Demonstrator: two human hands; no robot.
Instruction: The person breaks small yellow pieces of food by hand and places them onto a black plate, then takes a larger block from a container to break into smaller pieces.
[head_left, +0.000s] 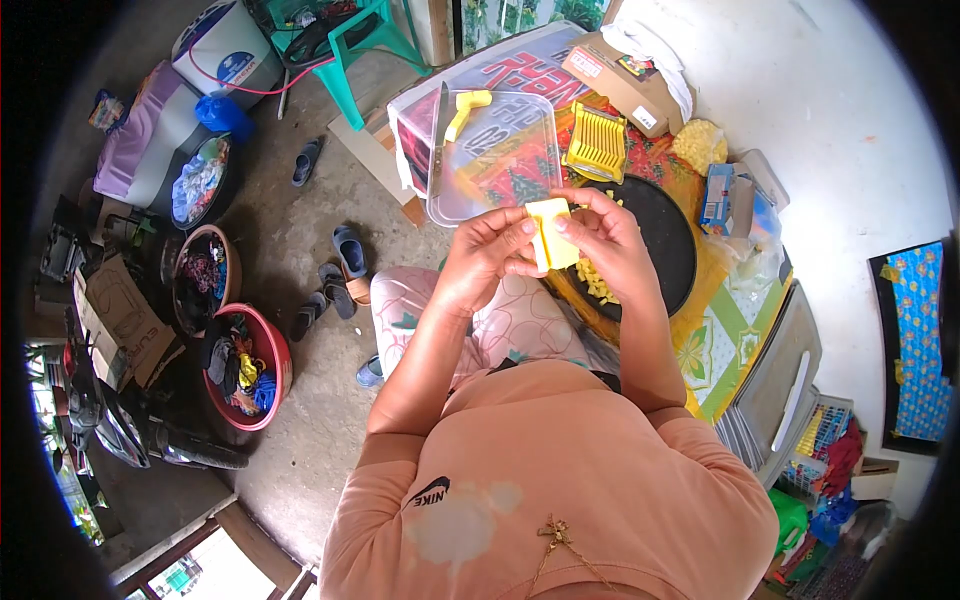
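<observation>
A yellow block (552, 235) is held up between my two hands, over my lap. My left hand (492, 250) grips its left side with thumb and fingers. My right hand (605, 240) pinches its right side, the thumb on its face. Behind my right hand lies a round black tray (665, 245) with small yellow pieces (592, 280) on its left part. Beyond my hands stands a clear plastic container (490, 185) with a yellow piece (466, 112) at its far left. A yellow slotted rack (597, 143) sits right of the container.
A bag of yellow pieces (699, 146), a cardboard box (625, 85) and a blue box (727, 200) stand at the table's right side. On the floor to the left are slippers (350, 250), a red basin (280, 365) with cloth, and a green chair (345, 75).
</observation>
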